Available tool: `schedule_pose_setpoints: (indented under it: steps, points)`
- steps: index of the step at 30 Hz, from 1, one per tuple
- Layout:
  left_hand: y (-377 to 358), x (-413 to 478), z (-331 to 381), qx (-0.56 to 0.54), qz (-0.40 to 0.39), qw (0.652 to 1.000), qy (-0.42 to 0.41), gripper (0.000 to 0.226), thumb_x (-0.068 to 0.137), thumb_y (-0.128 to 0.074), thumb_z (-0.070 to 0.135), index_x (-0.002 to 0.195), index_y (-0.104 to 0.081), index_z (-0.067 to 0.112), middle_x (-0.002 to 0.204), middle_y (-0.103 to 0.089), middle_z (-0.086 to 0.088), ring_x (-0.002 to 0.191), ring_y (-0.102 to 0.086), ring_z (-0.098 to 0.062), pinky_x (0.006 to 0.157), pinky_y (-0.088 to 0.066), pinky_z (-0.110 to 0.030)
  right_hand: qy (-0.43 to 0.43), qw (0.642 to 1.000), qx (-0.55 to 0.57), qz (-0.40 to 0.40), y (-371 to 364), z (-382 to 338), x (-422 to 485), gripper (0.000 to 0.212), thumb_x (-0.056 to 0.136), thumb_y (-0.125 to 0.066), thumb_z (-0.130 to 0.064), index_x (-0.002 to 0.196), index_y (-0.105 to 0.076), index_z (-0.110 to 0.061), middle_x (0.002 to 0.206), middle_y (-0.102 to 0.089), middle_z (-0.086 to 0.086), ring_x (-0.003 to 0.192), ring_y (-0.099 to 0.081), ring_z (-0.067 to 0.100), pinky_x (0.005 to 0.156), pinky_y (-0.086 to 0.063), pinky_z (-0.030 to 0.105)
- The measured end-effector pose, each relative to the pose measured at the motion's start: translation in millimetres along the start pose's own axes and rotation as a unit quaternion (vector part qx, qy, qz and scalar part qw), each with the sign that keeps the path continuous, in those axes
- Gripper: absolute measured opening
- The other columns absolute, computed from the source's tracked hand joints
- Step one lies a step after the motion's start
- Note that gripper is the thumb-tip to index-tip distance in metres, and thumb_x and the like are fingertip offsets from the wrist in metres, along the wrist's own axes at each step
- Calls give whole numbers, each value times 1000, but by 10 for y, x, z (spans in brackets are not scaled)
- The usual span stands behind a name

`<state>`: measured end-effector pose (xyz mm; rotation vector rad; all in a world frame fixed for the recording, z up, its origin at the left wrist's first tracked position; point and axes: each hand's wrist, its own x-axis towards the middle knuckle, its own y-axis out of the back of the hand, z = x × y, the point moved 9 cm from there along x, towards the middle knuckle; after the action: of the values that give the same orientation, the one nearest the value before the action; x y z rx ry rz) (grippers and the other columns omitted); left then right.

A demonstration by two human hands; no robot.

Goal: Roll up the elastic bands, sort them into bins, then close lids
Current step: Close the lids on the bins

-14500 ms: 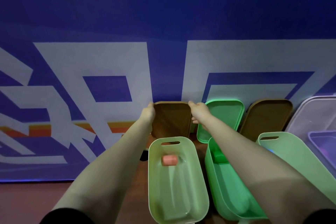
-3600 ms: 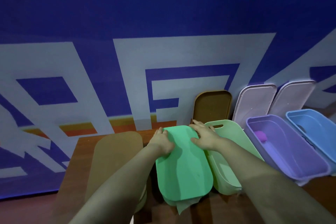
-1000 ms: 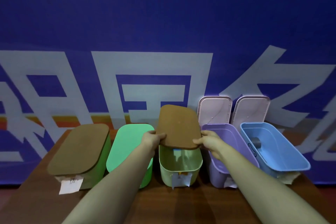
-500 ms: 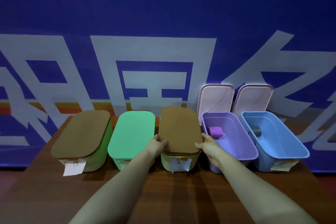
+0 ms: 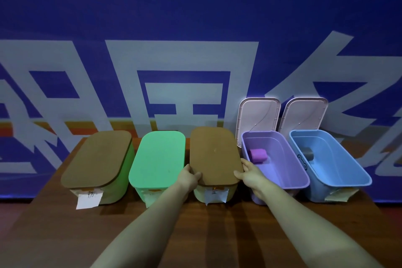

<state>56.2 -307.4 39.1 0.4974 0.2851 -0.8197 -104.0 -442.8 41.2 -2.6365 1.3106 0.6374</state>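
Both hands gripped the near corners of the brown lid (image 5: 215,155): the left hand (image 5: 188,177) had its thumb on top and its fingers curled under the left edge, and the right hand (image 5: 250,173) clasped the right corner in the same way. The lid lay flat on the middle bin (image 5: 214,194), its long axis running away from the person toward the wall (image 5: 195,17). A paper label (image 5: 215,195) hung on that bin's front with a dark mark, too small to read. To the left stood a bin with a green lid (image 5: 158,158), its label mostly hidden by the left forearm, and farther left a green bin under another brown cover (image 5: 96,159), whose white tag (image 5: 89,200) bore scribbled writing that could not be made out. To the right, a purple bin (image 5: 282,180) stood open with a rolled purple band (image 5: 258,155) lying near its far end, roll axis across the bin. Beside it a blue bin (image 5: 339,178) was also open, holding a grey roll (image 5: 307,153) against its left wall; a small dark emblem on that wall was unclear. Two pale pink lids (image 5: 258,115) stood propped against the wall behind these bins. The wall carried large white characters on blue, cut off at the frame edges. All five bins sat in a row on the wooden table (image 5: 228,235).
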Motion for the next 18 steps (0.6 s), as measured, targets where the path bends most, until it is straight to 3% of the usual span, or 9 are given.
schedule_pose_setpoints:
  steps: [13,18]
  points:
    - [4,96,-62,80,26,996,36,48,98,-46,8,143,-32,-1,145,-43,-16,132,-42,-32,109,-34,-36,-2,999,-49,4,4,43,64,62,94,-48,6,148,-22,-8,148,-39,8,133,-42,25,109,-37,35]
    - [20,168,63,159,31,987,17,51,94,-49,8,142,-33,0,141,-46,-18,130,-45,-33,107,-37,-38,5,988,-153,16,18,-24,122,56,90,-55,2,142,-34,-4,140,-49,11,126,-49,27,106,-40,35]
